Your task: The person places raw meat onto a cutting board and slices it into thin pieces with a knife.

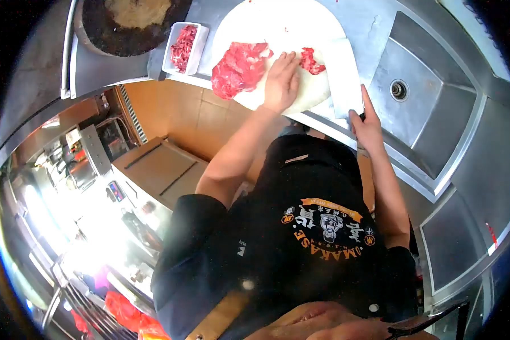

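Observation:
My left hand (pixel 281 85) lies on the round white cutting board (pixel 277 22), fingers stretched out, holding nothing I can see. Just left of its fingertips is a large slab of raw red meat (pixel 239 69). A small heap of cut meat pieces (pixel 311 61) sits to the right of the fingers. My right hand (pixel 369 126) is closed round the handle of a cleaver (pixel 343 76), with the index finger stretched along it. The wide blade is over the board's right edge, a little apart from the cut pieces.
A white plastic tub (pixel 197 50) of cut meat stands left of the board. Farther left is a dark round block (pixel 96 28). A steel sink (pixel 416 122) with a drain lies right of the cleaver. The counter's front edge runs close to my body.

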`<state>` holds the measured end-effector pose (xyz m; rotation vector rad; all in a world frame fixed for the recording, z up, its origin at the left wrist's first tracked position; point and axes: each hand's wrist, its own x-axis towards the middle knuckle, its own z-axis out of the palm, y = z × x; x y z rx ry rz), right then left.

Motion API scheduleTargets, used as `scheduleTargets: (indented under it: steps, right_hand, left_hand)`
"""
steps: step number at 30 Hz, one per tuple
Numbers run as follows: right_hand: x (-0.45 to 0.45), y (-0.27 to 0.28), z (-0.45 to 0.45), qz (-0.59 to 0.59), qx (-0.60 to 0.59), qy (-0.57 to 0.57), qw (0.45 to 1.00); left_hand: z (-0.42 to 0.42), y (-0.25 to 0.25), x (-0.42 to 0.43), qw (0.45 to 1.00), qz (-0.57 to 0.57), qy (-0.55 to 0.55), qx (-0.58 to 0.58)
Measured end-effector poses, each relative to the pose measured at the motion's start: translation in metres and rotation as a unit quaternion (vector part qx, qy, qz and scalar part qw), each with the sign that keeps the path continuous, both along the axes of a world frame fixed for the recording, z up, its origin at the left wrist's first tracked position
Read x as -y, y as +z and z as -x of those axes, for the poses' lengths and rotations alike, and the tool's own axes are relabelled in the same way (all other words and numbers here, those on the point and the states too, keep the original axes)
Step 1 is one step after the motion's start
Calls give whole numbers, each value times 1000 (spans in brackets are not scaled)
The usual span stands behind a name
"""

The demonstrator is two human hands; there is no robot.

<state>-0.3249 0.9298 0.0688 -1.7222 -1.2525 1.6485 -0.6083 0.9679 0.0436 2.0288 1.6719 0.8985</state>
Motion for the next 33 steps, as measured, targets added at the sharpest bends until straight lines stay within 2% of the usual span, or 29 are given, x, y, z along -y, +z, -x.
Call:
scheduleTargets:
  steps: [4,7,8,10,12,15,19,21,24,27,30,33]
  right_hand:
    - [-30,12,6,-1,-3,43,999]
    - [-45,1,-9,58,-8,62,996]
    - [-47,-7,-14,53,27,70,996]
    - [-46,-13,-22,-61,52,81,993]
    - [-45,-6,-29,-36,53,85,994]
    - [-44,16,-25,31,33,65,997]
    - [-48,8,-16,85,-1,71,994]
    - [-52,-7,-12,68,21,100,992]
    - [-54,-17,-16,35,55,130,989]
    - [-52,-21,-17,7,60,137,989]
    - [-52,-15,-16,10,63,140,988]
    - [-52,-19,-13,-34,54,138,988]
  left_hand:
    - [-40,-8,6,994,-10,97,-53]
    - [-62,-17,1,987,1,156,-42]
    - [-60,-30,-3,984,-47,164,-51]
    - [-59,-23,-10,983,-14,178,-43]
    - [-57,-18,-17,981,-17,187,-51]
    - [-52,-14,-20,981,56,184,-20]
    - [-55,-16,-21,982,11,183,-37]
    - [-57,-21,-21,980,-20,182,-75]
    - [-59,-19,-20,980,6,194,-47]
    - [-53,-18,-14,986,-4,121,-116]
    - [-64,-20,-1,980,53,54,-182]
    - [-66,-20,0,982,88,47,-160]
